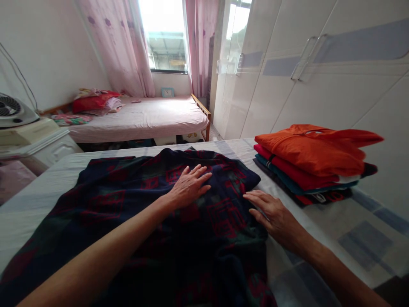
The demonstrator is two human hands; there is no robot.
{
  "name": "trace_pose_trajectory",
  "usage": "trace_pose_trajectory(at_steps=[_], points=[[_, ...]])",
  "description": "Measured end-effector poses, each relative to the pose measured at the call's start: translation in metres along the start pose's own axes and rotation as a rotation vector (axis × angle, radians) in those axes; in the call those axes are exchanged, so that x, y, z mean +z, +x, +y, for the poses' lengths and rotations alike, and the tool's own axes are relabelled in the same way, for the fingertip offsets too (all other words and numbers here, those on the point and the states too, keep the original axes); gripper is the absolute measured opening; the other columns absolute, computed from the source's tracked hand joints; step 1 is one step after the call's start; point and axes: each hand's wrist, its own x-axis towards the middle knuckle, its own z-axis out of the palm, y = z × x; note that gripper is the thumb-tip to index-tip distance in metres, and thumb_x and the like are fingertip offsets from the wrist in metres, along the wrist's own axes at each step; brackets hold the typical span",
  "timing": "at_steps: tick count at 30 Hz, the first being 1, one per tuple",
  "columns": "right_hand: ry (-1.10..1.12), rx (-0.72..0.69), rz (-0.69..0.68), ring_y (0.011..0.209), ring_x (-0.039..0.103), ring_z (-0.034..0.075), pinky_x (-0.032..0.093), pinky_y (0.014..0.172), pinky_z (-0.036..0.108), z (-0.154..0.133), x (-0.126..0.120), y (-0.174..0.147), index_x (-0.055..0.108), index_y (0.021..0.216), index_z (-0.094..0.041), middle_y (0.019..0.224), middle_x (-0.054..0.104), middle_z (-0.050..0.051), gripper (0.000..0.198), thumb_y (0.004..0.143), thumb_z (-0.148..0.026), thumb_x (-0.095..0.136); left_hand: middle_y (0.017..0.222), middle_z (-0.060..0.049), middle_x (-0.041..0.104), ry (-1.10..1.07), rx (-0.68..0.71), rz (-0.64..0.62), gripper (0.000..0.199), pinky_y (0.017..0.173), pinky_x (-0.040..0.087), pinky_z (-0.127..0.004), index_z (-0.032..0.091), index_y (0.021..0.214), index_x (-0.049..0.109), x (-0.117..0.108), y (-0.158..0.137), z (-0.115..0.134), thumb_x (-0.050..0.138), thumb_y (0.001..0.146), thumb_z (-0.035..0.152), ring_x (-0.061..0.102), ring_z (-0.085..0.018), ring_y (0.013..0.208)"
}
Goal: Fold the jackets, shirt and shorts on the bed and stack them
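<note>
A dark navy garment (pixel 134 221) with red and green patterns lies spread over the bed in front of me; its exact kind I cannot make out. My left hand (pixel 191 186) rests on its upper middle, palm down with the fingers spread. At the garment's right edge is my right hand (pixel 271 215), fingers stretched out toward the cloth and touching or just above it. Neither hand grips anything. My forearms cover part of the fabric.
To the right sits a stack of folded clothes (pixel 309 155), orange on top, on the checked bedsheet (pixel 364 243). White wardrobes (pixel 277 76) line the right side. A second bed (pixel 159 113) stands below the window. At left, a fan (pixel 15 111) sits on a cabinet (pixel 47 145).
</note>
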Motion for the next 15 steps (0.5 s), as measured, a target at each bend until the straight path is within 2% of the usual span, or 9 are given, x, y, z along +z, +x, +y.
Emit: trace_pose_trajectory(at_steps=[3,5,6,8,10,12,13,15], points=[[0.007,0.035,0.035,0.11,0.056,0.025,0.045,0.093,0.044,-0.003,0.004,-0.003,0.061,0.105,-0.019,0.111,0.063,0.01,0.022,0.087,-0.022,0.05,0.133,-0.009,0.054,-0.002,0.285,0.162,0.035,0.107,0.036,-0.041,0.023,0.124,0.055,-0.015,-0.074,0.017,0.043,0.092,0.029,0.045,-0.022,0.127],[0.121,0.035,-0.028,0.1,0.06,0.021,0.049,0.086,0.036,-0.016,-0.004,-0.019,0.062,0.095,-0.021,0.104,0.064,0.008,0.016,0.089,-0.023,0.048,0.112,-0.007,0.067,0.002,0.35,0.241,0.029,0.093,0.049,-0.031,0.022,0.115,0.06,-0.025,-0.131,0.021,0.05,0.088,0.02,0.06,-0.017,0.105],[0.186,0.016,-0.095,0.096,0.062,0.019,0.051,0.082,0.031,-0.025,-0.01,-0.03,0.062,0.094,-0.023,0.101,0.065,0.006,0.015,0.089,-0.025,0.048,0.103,-0.005,0.069,0.011,0.353,0.278,0.027,0.089,0.051,-0.028,0.023,0.111,0.061,-0.029,-0.159,0.02,0.054,0.085,0.019,0.063,-0.016,0.097],[0.277,-0.045,-0.233,0.092,0.064,0.017,0.053,0.076,0.024,-0.041,-0.021,-0.052,0.062,0.102,-0.026,0.103,0.066,0.003,0.017,0.088,-0.029,0.052,0.097,-0.002,0.071,0.067,0.261,0.3,0.025,0.084,0.053,-0.025,0.025,0.108,0.063,-0.035,-0.212,0.011,0.057,0.084,0.022,0.066,-0.015,0.09],[0.287,-0.103,-0.27,0.093,0.065,0.018,0.054,0.074,0.022,-0.054,-0.023,-0.07,0.057,0.117,-0.028,0.11,0.065,0.003,0.036,0.083,-0.036,0.06,0.099,-0.001,0.071,0.131,0.108,0.294,0.025,0.079,0.054,-0.022,0.027,0.107,0.064,-0.037,-0.258,-0.002,0.058,0.083,0.033,0.067,-0.015,0.087],[0.228,-0.131,-0.202,0.094,0.065,0.02,0.055,0.075,0.025,-0.062,-0.013,-0.081,0.052,0.125,-0.027,0.111,0.066,0.005,0.051,0.078,-0.04,0.065,0.104,0.0,0.07,0.162,-0.05,0.265,0.03,0.075,0.054,-0.02,0.03,0.109,0.063,-0.037,-0.294,-0.014,0.059,0.081,0.042,0.068,-0.016,0.086],[0.19,-0.134,-0.149,0.093,0.065,0.021,0.055,0.075,0.027,-0.064,-0.005,-0.084,0.054,0.122,-0.026,0.107,0.067,0.005,0.048,0.077,-0.04,0.065,0.105,0.0,0.069,0.16,-0.117,0.253,0.032,0.074,0.054,-0.019,0.03,0.109,0.063,-0.036,-0.307,-0.017,0.059,0.081,0.044,0.068,-0.016,0.087],[0.135,-0.119,-0.064,0.088,0.065,0.021,0.054,0.075,0.03,-0.068,0.012,-0.085,0.06,0.108,-0.026,0.096,0.068,0.004,0.029,0.08,-0.035,0.062,0.103,0.0,0.068,0.127,-0.215,0.229,0.026,0.074,0.054,-0.018,0.029,0.104,0.064,-0.034,-0.324,-0.02,0.056,0.083,0.042,0.068,-0.015,0.087]])
